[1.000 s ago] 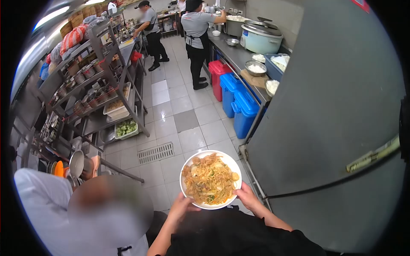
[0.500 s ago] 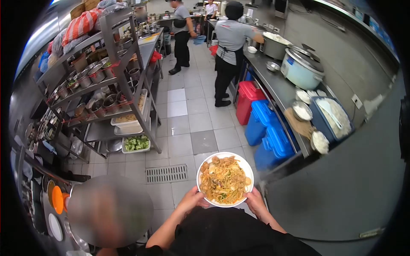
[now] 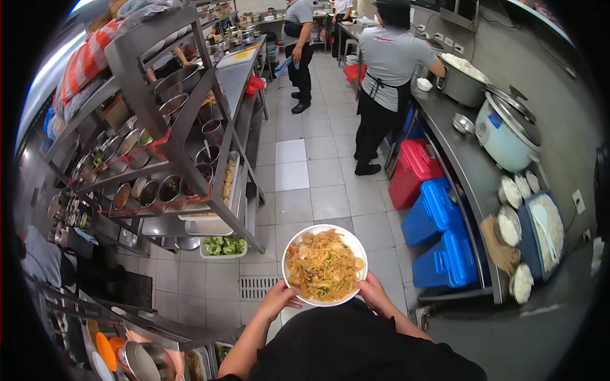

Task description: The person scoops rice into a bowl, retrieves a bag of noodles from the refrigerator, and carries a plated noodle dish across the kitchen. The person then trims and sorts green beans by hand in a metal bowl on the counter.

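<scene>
A round white plate [image 3: 286,289] heaped with noodles and pieces of food [image 3: 324,263] is held level in front of my body, above the tiled floor. My left hand [image 3: 278,300] grips its lower left rim, fingers partly under the edge. At the lower right rim, my right hand [image 3: 373,292] holds the same plate. The fingertips beneath the plate are hidden.
A metal rack [image 3: 184,152] with pots and trays stands left, a tub of greens [image 3: 223,246] low on it. Blue bins [image 3: 445,259] and a red bin [image 3: 414,173] sit under the right counter [image 3: 448,120]. A co-worker [image 3: 389,63] stands there; another person [image 3: 298,51] is farther back.
The view has moved forward along the aisle, bringing the rack, bins and co-worker closer. The person at the lower left has largely left view. Both hands still hold the plate.
</scene>
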Demonstrator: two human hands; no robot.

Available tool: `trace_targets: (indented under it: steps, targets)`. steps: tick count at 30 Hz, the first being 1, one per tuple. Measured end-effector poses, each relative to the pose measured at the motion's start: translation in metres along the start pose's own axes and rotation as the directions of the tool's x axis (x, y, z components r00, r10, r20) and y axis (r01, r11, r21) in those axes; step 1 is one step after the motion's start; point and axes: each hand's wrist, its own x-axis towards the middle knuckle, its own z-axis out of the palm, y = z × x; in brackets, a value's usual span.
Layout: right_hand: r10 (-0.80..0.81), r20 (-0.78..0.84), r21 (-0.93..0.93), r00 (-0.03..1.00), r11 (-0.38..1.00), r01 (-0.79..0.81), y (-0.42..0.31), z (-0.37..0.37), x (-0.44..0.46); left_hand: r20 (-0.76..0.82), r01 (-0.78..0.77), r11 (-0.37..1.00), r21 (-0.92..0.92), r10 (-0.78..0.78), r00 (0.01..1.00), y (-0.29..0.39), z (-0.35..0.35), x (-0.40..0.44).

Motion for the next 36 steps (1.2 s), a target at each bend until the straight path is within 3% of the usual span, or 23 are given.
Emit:
trace_targets:
  steps: [3, 5, 9, 11, 13, 14, 15, 16, 17, 19, 20, 21, 23, 25, 27, 31, 33, 34, 35, 36]
  targets:
    - [-0.026, 0.079, -0.039, 0.997, 0.999, 0.029, -0.031, 0.006, 0.099, -0.073, -0.015, 1.0, 0.005, 0.015, 0.997, 0.044, -0.018, 0.055]
    - [0.055, 0.127, -0.13, 0.99, 0.991, -0.038, -0.054, 0.006, 0.155, -0.178, -0.07, 0.993, -0.1, 0.051, 0.983, 0.069, -0.024, 0.086]
    - [0.111, 0.185, -0.224, 0.976, 0.972, -0.069, -0.088, 0.039, 0.239, -0.223, -0.166, 0.973, -0.16, 0.128, 0.966, 0.102, -0.073, 0.115]
    - [0.119, 0.2, -0.21, 0.973, 0.975, -0.076, -0.092, 0.042, 0.284, -0.375, -0.165, 0.973, -0.162, 0.093, 0.922, 0.09, -0.106, 0.133]
    - [0.19, 0.15, -0.291, 0.97, 0.946, -0.141, -0.093, 0.07, 0.331, -0.506, -0.011, 0.999, -0.044, -0.013, 0.862, 0.025, -0.19, 0.158]
    - [0.196, 0.194, -0.17, 0.961, 0.972, -0.164, -0.099, 0.083, 0.352, -0.598, 0.137, 0.982, 0.13, -0.032, 0.801, -0.029, -0.226, 0.171]
    - [0.215, 0.206, -0.138, 0.955, 0.972, -0.19, -0.099, 0.09, 0.38, -0.682, 0.31, 0.914, 0.263, -0.051, 0.729, -0.077, -0.26, 0.183]
    - [0.231, 0.205, -0.132, 0.951, 0.969, -0.207, -0.097, 0.095, 0.408, -0.707, 0.503, 0.733, 0.459, -0.042, 0.706, -0.052, -0.248, 0.175]
    - [0.249, 0.202, -0.125, 0.947, 0.966, -0.228, -0.096, 0.099, 0.438, -0.374, 0.365, 0.099, 0.926, 0.091, 0.923, -0.148, -0.305, 0.203]
    - [0.249, 0.203, -0.105, 0.947, 0.967, -0.232, -0.093, 0.106, 0.498, -0.599, 0.598, 0.32, 0.734, -0.107, 0.793, -0.134, -0.276, 0.221]
    - [0.247, 0.187, -0.083, 0.951, 0.968, -0.236, -0.089, 0.116, 0.524, -0.712, 0.769, 0.505, 0.392, -0.363, 0.601, -0.16, -0.284, 0.231]
    - [0.243, 0.184, -0.086, 0.952, 0.969, -0.231, -0.097, 0.129, 0.554, -0.725, 0.803, 0.526, 0.28, -0.432, 0.536, -0.151, -0.29, 0.249]
    - [0.249, 0.149, -0.105, 0.957, 0.966, -0.235, -0.113, 0.15, 0.594, -0.727, 0.798, 0.564, 0.211, -0.455, 0.514, -0.116, -0.301, 0.286]
    - [0.255, 0.178, -0.08, 0.95, 0.966, -0.245, -0.127, 0.162, 0.643, -0.733, 0.751, 0.629, 0.201, -0.411, 0.541, -0.077, -0.32, 0.33]
    - [0.26, 0.084, -0.087, 0.962, 0.964, -0.253, -0.157, 0.183, 0.663, -0.742, 0.68, 0.703, 0.206, -0.341, 0.578, -0.039, -0.335, 0.373]
    - [0.193, 0.114, -0.011, 0.975, 0.981, -0.193, -0.169, 0.168, 0.706, -0.71, 0.46, 0.815, 0.352, -0.087, 0.699, 0.026, -0.361, 0.474]
    - [0.158, 0.102, -0.034, 0.982, 0.987, -0.155, -0.185, 0.152, 0.712, -0.595, 0.278, 0.833, 0.478, 0.074, 0.801, 0.058, -0.382, 0.541]
    - [0.132, 0.096, -0.015, 0.987, 0.991, -0.131, -0.159, 0.148, 0.729, -0.517, 0.192, 0.825, 0.531, 0.136, 0.845, 0.076, -0.397, 0.572]
    - [0.114, 0.099, -0.007, 0.989, 0.993, -0.114, -0.143, 0.129, 0.737, -0.42, 0.15, 0.792, 0.592, 0.144, 0.896, 0.1, -0.394, 0.595]
    - [0.105, 0.023, -0.037, 0.994, 0.994, -0.104, -0.154, 0.127, 0.722, -0.323, 0.058, 0.838, 0.542, 0.144, 0.935, 0.136, -0.386, 0.612]
